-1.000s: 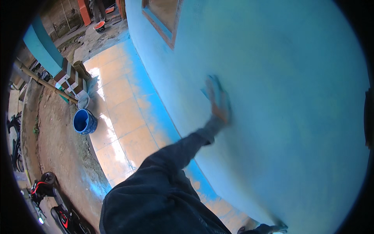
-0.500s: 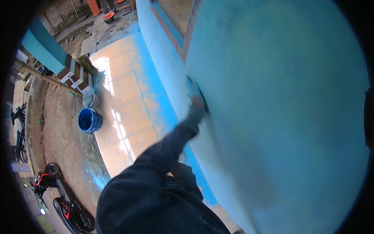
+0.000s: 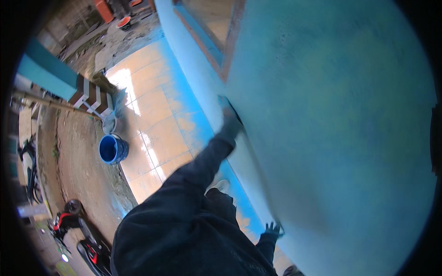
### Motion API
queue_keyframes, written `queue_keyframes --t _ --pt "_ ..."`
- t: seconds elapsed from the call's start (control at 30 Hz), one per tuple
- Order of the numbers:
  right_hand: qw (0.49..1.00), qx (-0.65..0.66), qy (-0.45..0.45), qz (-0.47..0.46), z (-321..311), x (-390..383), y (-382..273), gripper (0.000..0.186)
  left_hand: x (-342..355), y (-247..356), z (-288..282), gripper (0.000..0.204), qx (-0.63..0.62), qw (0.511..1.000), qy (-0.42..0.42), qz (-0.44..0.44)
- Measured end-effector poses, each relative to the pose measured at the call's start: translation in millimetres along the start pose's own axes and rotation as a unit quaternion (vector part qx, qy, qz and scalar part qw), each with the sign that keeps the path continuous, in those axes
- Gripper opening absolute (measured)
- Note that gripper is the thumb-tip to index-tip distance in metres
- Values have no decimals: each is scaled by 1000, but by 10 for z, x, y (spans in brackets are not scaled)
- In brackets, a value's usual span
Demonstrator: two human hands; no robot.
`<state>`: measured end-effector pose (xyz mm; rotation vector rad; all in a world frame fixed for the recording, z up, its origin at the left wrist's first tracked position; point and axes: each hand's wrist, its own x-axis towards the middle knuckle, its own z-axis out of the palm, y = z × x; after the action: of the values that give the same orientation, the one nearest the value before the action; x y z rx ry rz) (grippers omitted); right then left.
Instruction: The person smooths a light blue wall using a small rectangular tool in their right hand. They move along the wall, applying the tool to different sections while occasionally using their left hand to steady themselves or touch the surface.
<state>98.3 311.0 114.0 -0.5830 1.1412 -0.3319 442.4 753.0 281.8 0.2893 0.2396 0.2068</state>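
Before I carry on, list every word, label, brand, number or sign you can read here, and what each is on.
No text reads clearly anywhere in this view.
Black fabric jacket: faint marks near the lower edge, possibly lettering, too blurred to read.
Black-and-red motorcycle: red markings, too small to tell if they are letters.
Round blue plastic bucket: no legible print.
Blue-green painted wall: no lettering visible.
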Motion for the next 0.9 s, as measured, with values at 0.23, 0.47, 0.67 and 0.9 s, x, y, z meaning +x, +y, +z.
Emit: queue_keyframes --t 0.23,0.47,0.67,0.9 --pt "856 -497 -140 36 746 -280 1284 61 -98 -351 -253 61 211 951 191 -123" --pt "966 -25 -175 190 1747 -1532 2305 73 -1089 -166 -2005 46 427 845 -57 -318" --pt "940 146 -269 148 1575 -2219 2726 63 -1370 334 -2473 45 603 599 -217 -479" --pt "976 -173 -123 46 607 -2097 3004 48 -2038 869 -2224 47 637 403 -261 -603"
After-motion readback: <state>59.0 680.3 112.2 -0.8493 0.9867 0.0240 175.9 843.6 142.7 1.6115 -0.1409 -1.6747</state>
